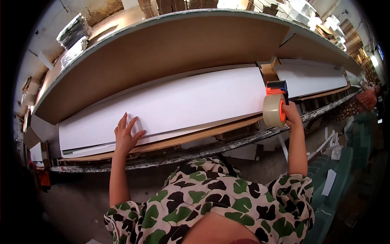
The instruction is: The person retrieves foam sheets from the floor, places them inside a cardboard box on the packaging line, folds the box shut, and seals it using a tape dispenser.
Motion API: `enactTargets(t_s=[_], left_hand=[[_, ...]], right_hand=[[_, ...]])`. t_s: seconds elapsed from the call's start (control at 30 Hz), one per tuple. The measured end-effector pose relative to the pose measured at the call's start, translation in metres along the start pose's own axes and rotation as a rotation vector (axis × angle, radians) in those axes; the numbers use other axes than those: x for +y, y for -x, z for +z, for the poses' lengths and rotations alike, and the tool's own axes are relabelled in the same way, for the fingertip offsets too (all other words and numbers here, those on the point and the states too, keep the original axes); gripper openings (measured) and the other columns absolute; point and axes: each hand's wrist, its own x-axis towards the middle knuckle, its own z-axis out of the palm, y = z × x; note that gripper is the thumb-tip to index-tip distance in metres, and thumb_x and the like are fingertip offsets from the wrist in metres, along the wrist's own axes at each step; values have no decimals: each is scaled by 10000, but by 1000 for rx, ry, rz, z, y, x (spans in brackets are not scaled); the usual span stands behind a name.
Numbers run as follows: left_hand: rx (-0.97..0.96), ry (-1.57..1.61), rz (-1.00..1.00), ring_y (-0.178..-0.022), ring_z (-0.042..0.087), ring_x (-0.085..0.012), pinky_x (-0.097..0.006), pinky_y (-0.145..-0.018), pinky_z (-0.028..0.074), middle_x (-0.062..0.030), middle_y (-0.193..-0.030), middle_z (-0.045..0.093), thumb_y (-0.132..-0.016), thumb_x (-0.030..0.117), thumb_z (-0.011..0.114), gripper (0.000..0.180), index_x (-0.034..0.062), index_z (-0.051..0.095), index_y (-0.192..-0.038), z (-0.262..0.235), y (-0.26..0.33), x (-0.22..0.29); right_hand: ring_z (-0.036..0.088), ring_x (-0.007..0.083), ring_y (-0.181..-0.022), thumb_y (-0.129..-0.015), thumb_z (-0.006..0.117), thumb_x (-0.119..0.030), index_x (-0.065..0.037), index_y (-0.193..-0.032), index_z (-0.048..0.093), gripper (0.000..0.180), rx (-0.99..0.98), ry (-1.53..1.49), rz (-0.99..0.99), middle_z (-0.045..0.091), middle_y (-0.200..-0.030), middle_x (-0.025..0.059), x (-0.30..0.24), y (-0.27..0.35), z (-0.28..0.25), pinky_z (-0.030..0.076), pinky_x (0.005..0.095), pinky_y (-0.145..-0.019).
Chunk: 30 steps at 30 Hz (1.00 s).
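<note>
My left hand (128, 135) rests, fingers spread, on a long white board (191, 99) near its front edge. Closed around a tape dispenser (275, 105) is my right hand (292, 113). The dispenser has an orange and dark blue body and carries a wide roll of clear tape. It stands over the right end of the white board; whether it touches the board I cannot tell. Under the board shows a brown cardboard layer (195, 140), and a second white board (310, 79) lies to the right, past a gap.
Behind the boards rises a brown panel (174, 44) along the workbench (158, 164). Stacks of sheets (74, 32) stand at the far left, with more flat pieces along the back. Green sacking (337, 175) lies at the lower right, and a person (369, 99) is at the far right.
</note>
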Motion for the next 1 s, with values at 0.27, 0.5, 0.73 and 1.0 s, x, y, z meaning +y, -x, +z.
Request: enactTargets(t_s=[0.27, 0.5, 0.73, 1.0], left_hand=[[-162, 27, -147, -1275, 396, -352, -502, -986, 338, -190, -1375, 441, -734, 454, 744, 580, 162, 607, -1216, -7, -18, 0], [49, 133, 280, -1402, 233, -353, -544, -1116, 166, -180, -1489, 306, -790, 516, 679, 622, 190, 542, -1301, 29, -71, 70], [-88, -88, 368, -1434, 150, -323, -572, -1132, 42, -131, -1532, 235, -846, 695, 439, 713, 258, 425, -1410, 69, -89, 128], [-106, -102, 331, -1424, 183, -308, -552, -1140, 56, -105, -1513, 279, -825, 687, 479, 709, 262, 447, -1392, 63, -91, 124]], right_hand=[[659, 201, -778, -764, 648, -120, 48, -1005, 626, 294, 31, -17, 97, 660, -906, 128, 4, -32, 22, 529, 324, -677], [661, 201, -806, -759, 626, -123, 37, -1031, 622, 316, -97, -31, 112, 657, -951, 121, -8, -50, 42, 535, 333, -701], [656, 202, -811, -752, 618, -92, 60, -1044, 611, 329, 25, -34, 75, 649, -953, 119, -3, -78, 12, 533, 332, -700], [646, 214, -681, -655, 751, -258, 72, -938, 661, 444, 466, 474, 57, 664, -831, 144, -17, -149, -100, 505, 329, -569]])
